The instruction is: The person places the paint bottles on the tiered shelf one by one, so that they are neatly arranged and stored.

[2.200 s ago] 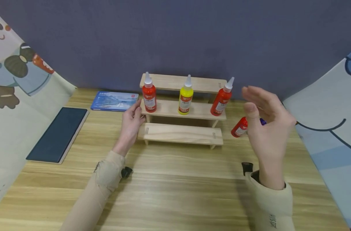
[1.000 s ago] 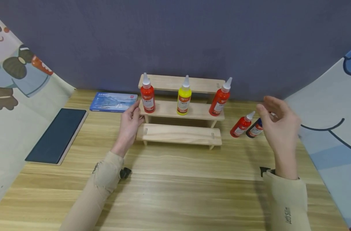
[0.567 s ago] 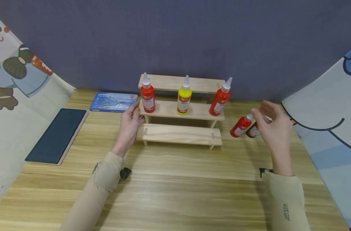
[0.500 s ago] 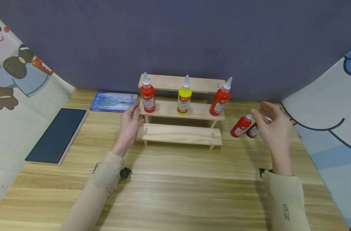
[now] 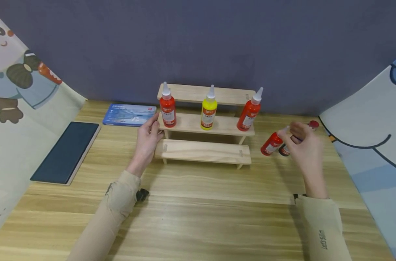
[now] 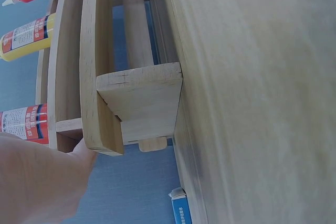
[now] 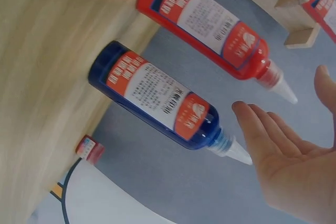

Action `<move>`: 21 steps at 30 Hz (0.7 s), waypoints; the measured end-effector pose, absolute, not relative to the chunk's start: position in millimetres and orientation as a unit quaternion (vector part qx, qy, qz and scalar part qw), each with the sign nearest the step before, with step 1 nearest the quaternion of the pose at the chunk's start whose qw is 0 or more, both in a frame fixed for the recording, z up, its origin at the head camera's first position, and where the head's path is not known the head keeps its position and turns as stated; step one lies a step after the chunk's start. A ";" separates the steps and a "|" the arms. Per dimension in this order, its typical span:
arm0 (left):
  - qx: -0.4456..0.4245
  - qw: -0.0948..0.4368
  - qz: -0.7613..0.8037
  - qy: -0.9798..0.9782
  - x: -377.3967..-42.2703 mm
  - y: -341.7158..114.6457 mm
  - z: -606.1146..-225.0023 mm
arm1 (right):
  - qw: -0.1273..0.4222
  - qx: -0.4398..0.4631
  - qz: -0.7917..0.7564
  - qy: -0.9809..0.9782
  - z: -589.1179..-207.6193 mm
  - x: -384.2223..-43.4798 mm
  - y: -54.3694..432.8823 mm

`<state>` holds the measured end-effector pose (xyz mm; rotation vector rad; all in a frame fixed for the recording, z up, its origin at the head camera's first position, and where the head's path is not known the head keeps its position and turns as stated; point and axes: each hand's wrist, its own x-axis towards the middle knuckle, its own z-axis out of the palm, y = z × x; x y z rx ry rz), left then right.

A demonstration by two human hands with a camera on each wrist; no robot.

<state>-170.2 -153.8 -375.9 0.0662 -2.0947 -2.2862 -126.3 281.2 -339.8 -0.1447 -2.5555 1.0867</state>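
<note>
Five bottles [image 5: 208, 114], two hands [image 5: 147, 139]

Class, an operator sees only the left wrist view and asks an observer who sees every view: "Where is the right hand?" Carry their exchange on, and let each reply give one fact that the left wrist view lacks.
Observer: The right hand is close to the nozzle of a dark blue bottle; I can't tell whether it touches.

Operator: Is another bottle next to that one?

Observer: Yes, a red bottle stands beside it on the table, to the right of the wooden rack.

Operator: And what lies farther left than the left hand?

Observer: In the head view, a flat, dark-topped slab lies on the table there.
</note>
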 end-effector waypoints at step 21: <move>0.023 0.017 -0.739 -0.673 -171.2 -153.0 -376.1 | 0.126 -0.044 0.366 -0.921 -355.9 -129.4 285.0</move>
